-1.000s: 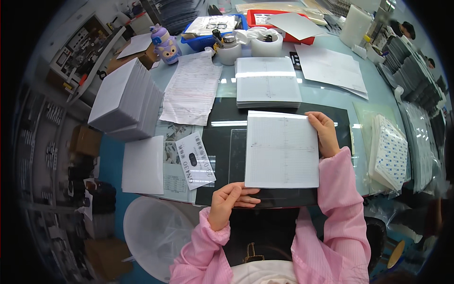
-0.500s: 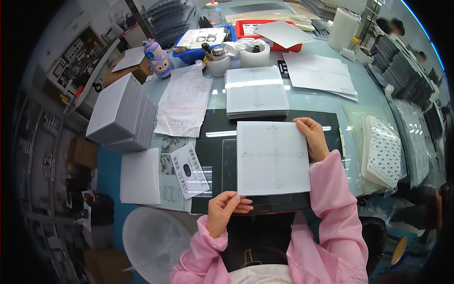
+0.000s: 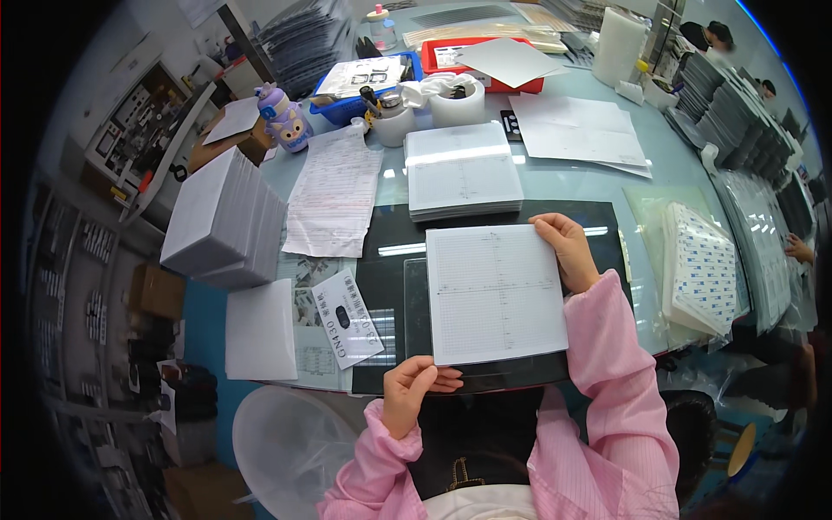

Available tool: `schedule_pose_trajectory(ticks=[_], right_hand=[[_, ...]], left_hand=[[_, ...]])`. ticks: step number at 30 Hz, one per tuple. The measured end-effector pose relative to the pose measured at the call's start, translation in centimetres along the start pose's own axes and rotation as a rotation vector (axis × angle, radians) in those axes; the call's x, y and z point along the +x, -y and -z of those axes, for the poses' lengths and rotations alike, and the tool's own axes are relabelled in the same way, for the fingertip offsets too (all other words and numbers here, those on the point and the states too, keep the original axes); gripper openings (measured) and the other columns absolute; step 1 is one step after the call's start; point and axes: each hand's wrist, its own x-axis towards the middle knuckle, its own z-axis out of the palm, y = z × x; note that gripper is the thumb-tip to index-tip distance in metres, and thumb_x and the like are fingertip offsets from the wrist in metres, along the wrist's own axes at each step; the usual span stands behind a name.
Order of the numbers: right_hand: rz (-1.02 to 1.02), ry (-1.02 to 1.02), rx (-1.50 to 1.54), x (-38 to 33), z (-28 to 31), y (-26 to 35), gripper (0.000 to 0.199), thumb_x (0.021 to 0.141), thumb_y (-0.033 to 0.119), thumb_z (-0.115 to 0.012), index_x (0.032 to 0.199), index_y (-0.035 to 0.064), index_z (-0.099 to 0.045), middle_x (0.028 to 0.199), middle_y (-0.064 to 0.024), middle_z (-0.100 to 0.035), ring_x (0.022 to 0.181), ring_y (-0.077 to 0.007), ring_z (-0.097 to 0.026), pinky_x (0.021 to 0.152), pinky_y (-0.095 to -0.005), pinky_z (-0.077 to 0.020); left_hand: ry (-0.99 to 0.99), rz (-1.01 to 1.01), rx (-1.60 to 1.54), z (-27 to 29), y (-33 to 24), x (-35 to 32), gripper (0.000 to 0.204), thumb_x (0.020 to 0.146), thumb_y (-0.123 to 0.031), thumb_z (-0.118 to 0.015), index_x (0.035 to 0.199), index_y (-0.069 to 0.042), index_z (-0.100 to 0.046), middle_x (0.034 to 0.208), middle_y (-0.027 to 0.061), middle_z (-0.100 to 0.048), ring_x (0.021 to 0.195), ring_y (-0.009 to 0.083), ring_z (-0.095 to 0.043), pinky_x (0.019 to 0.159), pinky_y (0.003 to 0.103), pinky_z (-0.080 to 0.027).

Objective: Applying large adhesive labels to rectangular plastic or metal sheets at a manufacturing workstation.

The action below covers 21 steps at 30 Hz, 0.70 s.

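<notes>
A square white sheet printed with a fine grid and crossed axes [image 3: 472, 325] is held between my hands above a black mat [image 3: 394, 230]. My left hand [image 3: 414, 392] is closed, thumb and fingers at the sheet's near left corner. At the far right corner, my right hand [image 3: 569, 251] pinches the edge with its thumb on top. Just beyond lies a stack of similar grid sheets [image 3: 464, 173]. Partly under the held sheet is a clear flat plate [image 3: 416, 303]. Left of it rests a printed white card [image 3: 347, 319] with a dark oval.
White stacks [image 3: 208, 208] stand at left, beside a crumpled written paper [image 3: 334, 186]. Behind are a purple bottle [image 3: 284, 120], blue tray [image 3: 342, 108], red tray [image 3: 520, 85] and white rolls [image 3: 457, 106]. Bagged sheets [image 3: 698, 269] lie right; a translucent bin [image 3: 290, 442] stands below.
The held sheet has turned slightly, and my hands stay on the same corners. The view has shifted a little. Another person's hand now shows at the far right.
</notes>
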Motion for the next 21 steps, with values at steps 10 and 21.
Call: schedule_pose_trajectory(ticks=[10, 21], right_hand=[[-0.015, -0.049, -0.075, 0.1, -0.3, -0.1, 0.020, 0.096, 0.021, -0.063, 0.103, 0.0028, -0.067, 0.086, -0.0016, -0.066, 0.075, -0.0073, -0.058, 0.068, -0.0212, -0.0467], [-0.087, -0.033, 0.033, -0.9, -1.7, -0.9, 0.019, 0.101, 0.022, -0.055, 0.098, 0.0059, -0.064, 0.083, 0.0013, -0.063, 0.072, -0.0042, -0.055, 0.066, -0.0198, -0.0464]], left_hand=[[-0.077, -0.142, 0.085, -1.7, 0.0, 0.1, 0.020, 0.097, 0.000, -0.046, 0.101, 0.008, -0.065, 0.088, 0.0182, -0.072, 0.079, 0.0242, -0.072, 0.075, 0.034, -0.060], [0.080, -0.490, 0.146, -8.2, -3.7, 2.5, 0.016, 0.090, 0.004, -0.055, 0.099, 0.006, -0.067, 0.084, 0.0117, -0.071, 0.079, 0.0157, -0.068, 0.073, 0.025, -0.050]])
